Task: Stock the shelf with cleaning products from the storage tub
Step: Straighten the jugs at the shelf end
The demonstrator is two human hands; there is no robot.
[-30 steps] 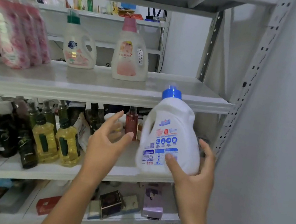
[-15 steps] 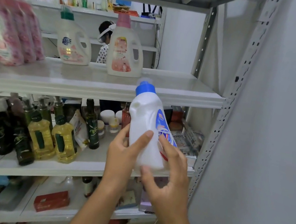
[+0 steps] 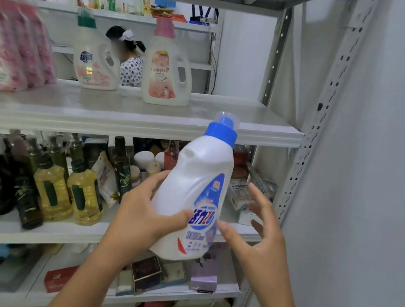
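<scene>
A white detergent bottle (image 3: 197, 195) with a blue cap is held in front of the grey metal shelf (image 3: 132, 121), its cap level with the upper shelf's front edge. My left hand (image 3: 143, 215) grips its lower body, thumb across the front label. Just right of the bottle, my right hand (image 3: 259, 236) has its fingers spread and relaxed, not holding it. On the upper shelf stand a green-capped detergent bottle (image 3: 93, 56) and a pink-capped one (image 3: 168, 68). The storage tub is out of view.
Pink refill pouches (image 3: 12, 43) lean at the upper shelf's left. Oil bottles (image 3: 69, 185) and small jars fill the middle shelf; boxes (image 3: 148, 272) lie below. A white wall (image 3: 390, 183) closes the right side. A person (image 3: 129, 56) is behind the shelf.
The bottle turned from its back label to its front label and rose slightly. My left hand took hold of it. My right hand let go and drew off to the right.
</scene>
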